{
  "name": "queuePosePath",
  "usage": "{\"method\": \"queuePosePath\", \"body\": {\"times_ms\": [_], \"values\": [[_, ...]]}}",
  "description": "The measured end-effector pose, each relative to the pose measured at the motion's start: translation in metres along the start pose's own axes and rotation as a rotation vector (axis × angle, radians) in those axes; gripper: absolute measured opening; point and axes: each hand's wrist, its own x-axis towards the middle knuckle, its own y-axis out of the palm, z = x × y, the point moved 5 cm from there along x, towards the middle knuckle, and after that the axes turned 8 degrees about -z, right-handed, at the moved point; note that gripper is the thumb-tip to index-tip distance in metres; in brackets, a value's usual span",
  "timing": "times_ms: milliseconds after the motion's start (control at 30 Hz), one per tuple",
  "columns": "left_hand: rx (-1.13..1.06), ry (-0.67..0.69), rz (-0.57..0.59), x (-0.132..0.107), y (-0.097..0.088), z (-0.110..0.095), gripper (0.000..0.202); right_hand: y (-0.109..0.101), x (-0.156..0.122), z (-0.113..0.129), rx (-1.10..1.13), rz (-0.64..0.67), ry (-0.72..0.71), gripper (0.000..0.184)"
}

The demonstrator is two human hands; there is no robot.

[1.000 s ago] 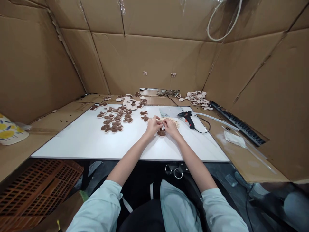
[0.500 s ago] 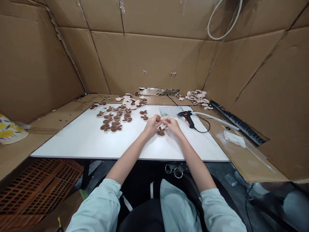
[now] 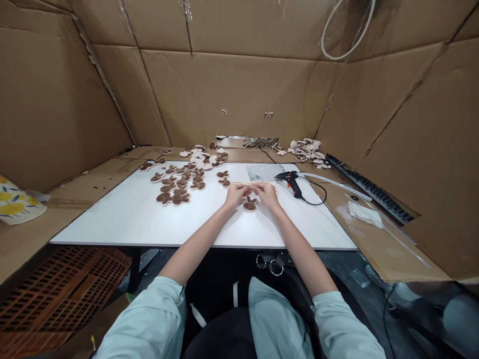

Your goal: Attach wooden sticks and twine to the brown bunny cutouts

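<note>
My left hand [image 3: 238, 193] and my right hand [image 3: 265, 193] meet over the white board [image 3: 123, 219], fingertips pinched close together. Between them runs a thin pale strand [image 3: 239, 184], gripped by the fingers of both; its exact kind is too small to make out. Just below the fingers, a brown bunny-head-shaped patch [image 3: 250, 204] with a pale edge lies on the board. Two more such patches [image 3: 223, 174] rest left of my left hand. To the right of my right hand lies a black glue gun [image 3: 292, 183] with its cord.
Several brown patches [image 3: 179, 182] spread over the board's left half. Pale ones [image 3: 202, 158] pile at the back, and another heap [image 3: 306, 148] sits back right. A clear printed bag [image 3: 260, 173] lies behind my hands. Cardboard walls [image 3: 239, 89] surround the board; an orange crate [image 3: 63, 294] is below left.
Both hands have turned slightly and levelled out, with the thin strand now stretched more sideways above them. The patch below and the glue gun have stayed in place.
</note>
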Motion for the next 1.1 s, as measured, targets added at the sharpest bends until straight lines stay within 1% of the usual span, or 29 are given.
{"method": "queuePosePath", "body": {"times_ms": [100, 167, 233, 300, 467, 567, 667, 833, 1100], "values": [[-0.046, -0.071, 0.009, -0.001, 0.001, 0.002, 0.011, 0.0, 0.0, 0.001, -0.066, -0.013, -0.056, 0.022], [-0.046, -0.059, 0.028, -0.002, 0.002, 0.001, 0.011, 0.001, 0.001, 0.001, -0.101, -0.01, -0.087, 0.022], [-0.009, -0.01, 0.047, -0.003, 0.002, -0.001, 0.011, 0.001, 0.001, 0.001, -0.14, -0.005, -0.113, 0.022], [0.08, 0.053, 0.069, -0.004, 0.002, -0.004, 0.012, 0.001, 0.0, 0.002, -0.172, 0.013, -0.138, 0.023], [0.385, 0.235, 0.076, -0.006, 0.0, -0.014, 0.012, -0.001, -0.003, 0.012, -0.172, 0.151, -0.202, 0.031], [0.461, 0.285, 0.066, -0.006, -0.001, -0.018, 0.014, -0.004, -0.005, 0.018, -0.187, 0.193, -0.222, 0.029], [0.495, 0.292, 0.065, -0.006, -0.001, -0.018, 0.014, -0.006, -0.004, 0.018, -0.2, 0.175, -0.197, 0.028], [0.564, 0.319, 0.049, -0.005, -0.001, -0.02, 0.015, -0.006, -0.003, 0.012, -0.175, 0.121, -0.133, 0.025], [0.649, 0.362, 0.071, -0.004, -0.001, -0.021, 0.019, -0.01, -0.002, 0.012, -0.136, 0.085, -0.133, 0.015]]}}
